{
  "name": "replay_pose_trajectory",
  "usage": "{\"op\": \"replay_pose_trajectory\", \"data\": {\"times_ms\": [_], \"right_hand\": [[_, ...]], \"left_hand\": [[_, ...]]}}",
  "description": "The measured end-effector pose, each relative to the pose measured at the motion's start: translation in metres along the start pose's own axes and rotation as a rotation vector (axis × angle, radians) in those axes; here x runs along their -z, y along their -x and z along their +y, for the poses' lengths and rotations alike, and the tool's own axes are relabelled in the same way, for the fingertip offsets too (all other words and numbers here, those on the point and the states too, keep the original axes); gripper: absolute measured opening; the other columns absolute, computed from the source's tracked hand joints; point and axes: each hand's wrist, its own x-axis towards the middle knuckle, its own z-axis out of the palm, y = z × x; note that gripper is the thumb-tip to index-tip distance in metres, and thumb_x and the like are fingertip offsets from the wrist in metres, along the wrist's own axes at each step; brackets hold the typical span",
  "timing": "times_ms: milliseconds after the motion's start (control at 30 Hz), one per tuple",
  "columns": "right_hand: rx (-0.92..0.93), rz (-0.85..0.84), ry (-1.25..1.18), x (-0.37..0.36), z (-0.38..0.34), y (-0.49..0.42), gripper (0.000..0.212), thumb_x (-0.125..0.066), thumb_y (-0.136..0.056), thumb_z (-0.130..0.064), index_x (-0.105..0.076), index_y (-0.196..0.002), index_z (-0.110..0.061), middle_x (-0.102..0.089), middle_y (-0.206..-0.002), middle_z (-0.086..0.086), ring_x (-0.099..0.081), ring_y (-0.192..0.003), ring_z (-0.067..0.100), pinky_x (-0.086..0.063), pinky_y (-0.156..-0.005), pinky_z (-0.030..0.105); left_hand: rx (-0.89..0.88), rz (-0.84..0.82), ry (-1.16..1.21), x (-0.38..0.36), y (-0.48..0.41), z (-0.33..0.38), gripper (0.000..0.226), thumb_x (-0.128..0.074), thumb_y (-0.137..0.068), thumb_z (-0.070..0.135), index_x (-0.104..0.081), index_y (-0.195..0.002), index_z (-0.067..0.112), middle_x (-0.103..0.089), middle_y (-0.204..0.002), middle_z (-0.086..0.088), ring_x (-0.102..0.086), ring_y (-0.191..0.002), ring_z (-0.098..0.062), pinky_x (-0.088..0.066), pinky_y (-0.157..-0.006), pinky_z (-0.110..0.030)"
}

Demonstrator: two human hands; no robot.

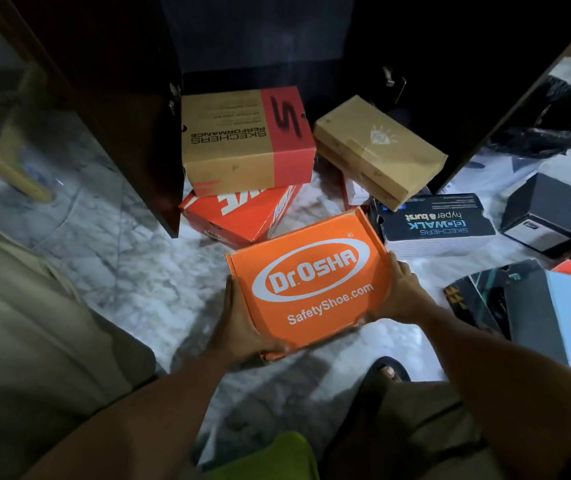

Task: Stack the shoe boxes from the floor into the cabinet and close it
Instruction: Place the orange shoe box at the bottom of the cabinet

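Orange shoe box (308, 282) between left hand (239, 323) and right hand (403, 292)

Orange box (308, 282) white logo, tan-and-red box (246, 140), grey-veined marble floor (145, 271)

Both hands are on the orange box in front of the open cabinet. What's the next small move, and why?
Probably lift the orange box forward onto the tan Skechers box. The left hand and right hand grip its sides, the cabinet stands open, and that top looks level, while the brown box sits tilted.
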Motion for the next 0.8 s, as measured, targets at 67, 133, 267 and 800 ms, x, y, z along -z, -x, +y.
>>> {"op": "replay_pose_trajectory", "data": {"times_ms": [67, 133, 267, 800], "right_hand": [[0.036, 0.006, -0.029, 0.000, 0.002, 0.001, 0.162, -0.085, -0.029, -0.079, 0.007, -0.152, -0.026, -0.024, -0.156, 0.007, -0.025, -0.144, 0.034, -0.034, -0.110, 0.061], [0.045, -0.015, -0.081, -0.004, 0.016, -0.004, 0.164, -0.081, -0.026, -0.083, 0.010, -0.151, -0.026, -0.024, -0.156, 0.004, -0.022, -0.146, 0.030, -0.034, -0.111, 0.060], [0.177, -0.078, -0.167, -0.011, 0.042, -0.013, 0.150, -0.097, -0.038, -0.056, -0.008, -0.152, -0.017, -0.048, -0.146, 0.000, -0.047, -0.137, 0.018, -0.047, -0.107, 0.050], [0.066, 0.056, -0.200, 0.089, -0.005, 0.022, 0.099, -0.101, -0.042, -0.034, -0.045, -0.123, -0.028, -0.060, -0.110, -0.012, -0.061, -0.103, 0.004, -0.050, -0.091, 0.027]], "left_hand": [[0.008, -0.065, -0.083, -0.003, 0.010, -0.005, 0.176, -0.097, -0.028, 0.062, 0.023, -0.152, 0.028, -0.014, -0.162, 0.004, -0.026, -0.149, -0.020, -0.042, -0.111, -0.050], [-0.002, -0.092, -0.089, -0.005, 0.017, -0.007, 0.174, -0.097, -0.034, 0.059, 0.031, -0.149, 0.033, -0.009, -0.163, 0.004, -0.024, -0.149, -0.018, -0.043, -0.110, -0.051], [-0.082, -0.113, -0.021, -0.005, 0.023, -0.001, 0.159, -0.097, -0.054, 0.034, 0.031, -0.148, 0.033, -0.026, -0.155, 0.009, -0.039, -0.139, -0.004, -0.051, -0.103, -0.035], [-0.226, 0.112, 0.018, 0.014, 0.019, 0.053, 0.128, -0.090, -0.056, 0.050, -0.011, -0.155, 0.029, -0.062, -0.124, 0.018, -0.062, -0.114, 0.000, -0.059, -0.089, -0.033]]}}
